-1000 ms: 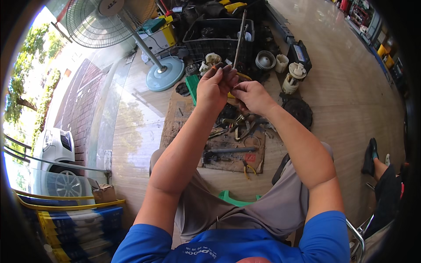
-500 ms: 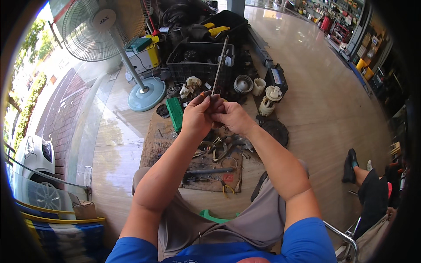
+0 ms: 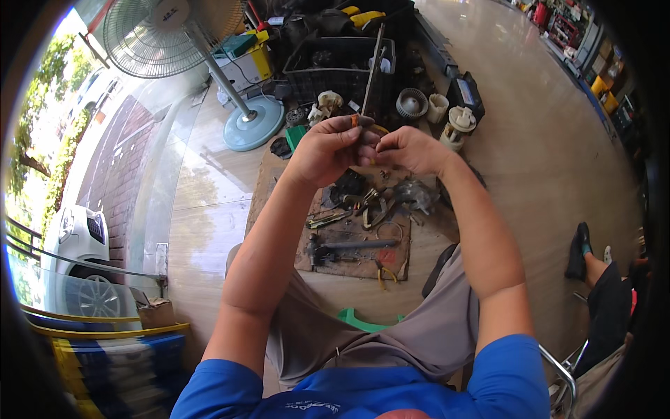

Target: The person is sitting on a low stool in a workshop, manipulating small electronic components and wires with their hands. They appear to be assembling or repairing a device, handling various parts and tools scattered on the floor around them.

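From my head camera, a black plastic crate (image 3: pixel 324 85) is standing at 12 o'clock beyond my hands, holding dark parts (image 3: pixel 322 57); a slender rod (image 3: pixel 373 70) is slanting up across its front, the lower end hiding behind my fingers. At 11 o'clock a green case (image 3: pixel 237 45) is sitting on a yellow-and-white box (image 3: pixel 248 70), whose inside I cannot see.

Both my forearms are reaching forward, hands meeting over the work. My left hand (image 3: pixel 335 148) is curling, thumb and fingers gripping a small orange piece (image 3: pixel 354 121) at its top. My right hand (image 3: pixel 417 150) is bending in from 3 o'clock with its fingertips drawn together; I cannot tell whether they are pinching anything.

Beneath, a soiled cardboard sheet (image 3: pixel 276 192) is lying on glossy tiles (image 3: pixel 537 174), bearing a hammer (image 3: pixel 356 245) and yellow-handled pliers (image 3: pixel 381 274) at 6 o'clock. A blower wheel (image 3: pixel 412 103) is resting at 1 o'clock, a pedestal fan (image 3: pixel 244 129) is standing at 10, and a white car (image 3: pixel 87 234) is showing outside at 8.
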The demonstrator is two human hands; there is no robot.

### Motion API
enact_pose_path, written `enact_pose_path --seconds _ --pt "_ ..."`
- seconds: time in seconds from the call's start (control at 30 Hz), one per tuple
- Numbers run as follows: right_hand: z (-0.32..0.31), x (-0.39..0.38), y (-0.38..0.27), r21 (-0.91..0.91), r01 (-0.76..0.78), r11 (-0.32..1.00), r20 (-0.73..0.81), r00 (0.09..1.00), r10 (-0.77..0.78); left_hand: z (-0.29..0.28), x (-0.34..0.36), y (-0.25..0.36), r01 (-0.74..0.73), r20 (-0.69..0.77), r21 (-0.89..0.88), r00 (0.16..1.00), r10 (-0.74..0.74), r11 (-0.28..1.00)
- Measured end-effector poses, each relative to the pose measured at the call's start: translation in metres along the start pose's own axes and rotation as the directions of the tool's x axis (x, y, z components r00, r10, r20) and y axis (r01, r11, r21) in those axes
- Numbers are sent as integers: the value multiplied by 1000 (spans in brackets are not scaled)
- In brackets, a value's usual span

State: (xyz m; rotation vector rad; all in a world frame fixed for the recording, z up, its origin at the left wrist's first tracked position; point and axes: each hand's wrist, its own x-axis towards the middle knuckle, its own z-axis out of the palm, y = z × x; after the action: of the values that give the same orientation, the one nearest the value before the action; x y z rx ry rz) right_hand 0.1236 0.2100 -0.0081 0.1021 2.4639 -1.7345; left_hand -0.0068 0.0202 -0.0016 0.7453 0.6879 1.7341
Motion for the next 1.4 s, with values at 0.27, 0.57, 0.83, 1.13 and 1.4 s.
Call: enact_pose_path --seconds 0.27,0.57,0.83,1.13,1.4 --pt "-1 -3 -10 -430 -55 901 -154 988 -13 11 -5 -18 304 -176 556 953 -248 774" --pt "7 9 1 -406 -114 907 -256 967 7 7 2 -34 230 -228 965 973 -29 128" --pt "14 16 -9 -116 -199 973 -386 912 141 4 6 -48 257 -214 959 933 288 -117" --pt "26 26 -17 -27 -43 999 -542 840 22 9 13 -43 328 -257 943 828 499 -59" --pt "51 26 -25 250 130 959 -502 865 13 -18 24 -46 -56 -435 687 767 472 725"
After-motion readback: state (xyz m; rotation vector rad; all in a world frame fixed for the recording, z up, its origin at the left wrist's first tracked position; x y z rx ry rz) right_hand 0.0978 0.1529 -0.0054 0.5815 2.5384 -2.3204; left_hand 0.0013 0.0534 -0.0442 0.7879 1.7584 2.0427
